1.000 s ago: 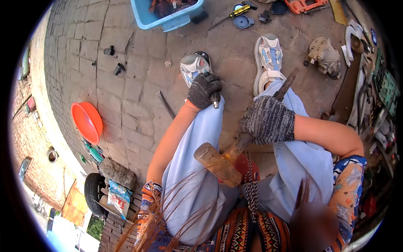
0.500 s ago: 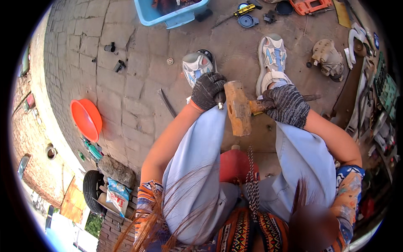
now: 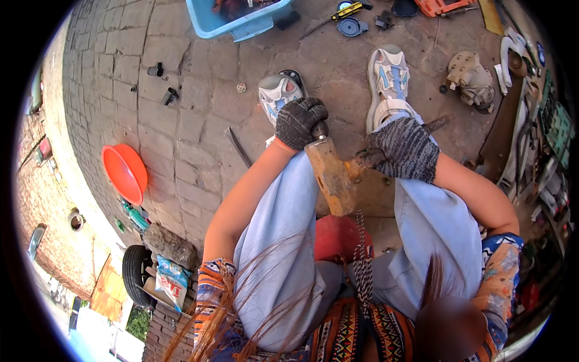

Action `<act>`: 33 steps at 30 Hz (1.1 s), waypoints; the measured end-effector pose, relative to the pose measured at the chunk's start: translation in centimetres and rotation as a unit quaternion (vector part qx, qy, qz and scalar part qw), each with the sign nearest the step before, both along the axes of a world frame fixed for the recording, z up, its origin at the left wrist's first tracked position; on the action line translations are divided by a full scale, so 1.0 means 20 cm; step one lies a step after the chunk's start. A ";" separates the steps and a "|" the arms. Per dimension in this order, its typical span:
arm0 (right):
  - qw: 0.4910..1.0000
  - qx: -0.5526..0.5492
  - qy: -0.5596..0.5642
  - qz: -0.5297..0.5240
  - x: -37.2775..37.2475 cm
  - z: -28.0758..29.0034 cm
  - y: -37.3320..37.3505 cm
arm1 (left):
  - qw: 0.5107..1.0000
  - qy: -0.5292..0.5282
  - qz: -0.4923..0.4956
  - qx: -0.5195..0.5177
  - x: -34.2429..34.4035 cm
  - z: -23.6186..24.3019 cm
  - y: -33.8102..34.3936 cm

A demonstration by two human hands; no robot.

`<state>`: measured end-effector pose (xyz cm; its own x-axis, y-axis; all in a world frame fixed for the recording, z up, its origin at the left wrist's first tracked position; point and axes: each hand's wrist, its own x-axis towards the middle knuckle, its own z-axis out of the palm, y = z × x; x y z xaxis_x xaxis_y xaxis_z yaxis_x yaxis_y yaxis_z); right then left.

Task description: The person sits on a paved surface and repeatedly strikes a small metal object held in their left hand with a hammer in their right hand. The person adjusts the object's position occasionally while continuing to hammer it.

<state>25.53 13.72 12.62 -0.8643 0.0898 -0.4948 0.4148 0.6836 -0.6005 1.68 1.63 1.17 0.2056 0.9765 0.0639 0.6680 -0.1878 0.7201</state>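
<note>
In its dark grey knit glove, my left hand (image 3: 299, 123) is closed around a small dark rounded part (image 3: 319, 129) with a metal end; its kind I cannot make out, as the fingers cover most of it. My right hand (image 3: 406, 151), gloved alike, grips the short handle of a sledgehammer (image 3: 332, 176). The rusty, yellowish block head is tilted, its upper end at the exposed end of the small part, apparently touching. Both hands are above my knees, and a red rounded object (image 3: 342, 236) shows between my legs.
At the top are a blue tub (image 3: 246, 31), a yellow-and-black screwdriver (image 3: 333, 22) and an orange plastic case (image 3: 443, 6). An orange basin (image 3: 124, 174) and a tyre (image 3: 136, 274) stand left. A beige cap (image 3: 470, 77) and assorted tools lie right. Black pieces (image 3: 170, 96) dot the paving.
The hammer head has moved left and down and tilted, so its upper end meets the part in my left hand. My right hand has shifted slightly left; both hands keep their grip.
</note>
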 end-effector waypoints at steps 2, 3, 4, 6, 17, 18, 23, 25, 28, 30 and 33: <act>1.000 -0.013 -0.008 -0.008 -0.01 0.01 0.01 | 1.000 0.004 0.001 0.005 0.00 0.01 0.00; 1.000 -0.018 -0.013 -0.013 -0.01 0.02 0.01 | 1.000 0.001 0.005 0.004 0.00 0.01 0.00; 1.000 -0.015 -0.007 -0.019 0.00 0.02 0.01 | 1.000 -0.001 0.008 0.004 0.00 0.02 0.00; 1.000 -0.011 0.004 -0.028 0.01 0.00 0.00 | 1.000 -0.005 0.015 -0.008 0.01 0.02 0.01; 0.999 0.002 0.029 -0.033 0.03 -0.02 0.00 | 0.999 0.029 -0.031 -0.032 0.02 0.01 0.03; 0.999 0.003 0.030 -0.033 0.03 -0.02 0.00 | 0.999 0.034 -0.030 -0.030 0.02 0.01 0.03; 0.997 0.024 0.057 -0.042 0.04 -0.04 -0.02 | 0.998 0.054 -0.024 -0.035 0.02 -0.02 0.02; 0.998 0.016 0.053 -0.044 0.04 -0.03 -0.01 | 0.998 0.045 -0.025 -0.037 0.02 0.00 0.03; 0.998 -0.005 0.036 -0.049 0.03 0.00 0.01 | 0.998 0.026 -0.014 -0.047 0.02 0.04 0.06; 0.998 -0.005 0.028 -0.050 0.03 0.00 0.01 | 0.999 0.013 -0.001 -0.044 0.03 0.05 0.06; 0.999 -0.004 0.018 -0.042 0.03 0.00 0.01 | 0.999 0.000 0.025 -0.025 0.04 0.03 0.05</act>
<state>26.09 13.85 12.67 -0.8711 0.1582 -0.4650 0.4484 0.6425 -0.6214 2.55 2.69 1.84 0.1565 0.9876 0.0139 0.6755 -0.1173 0.7280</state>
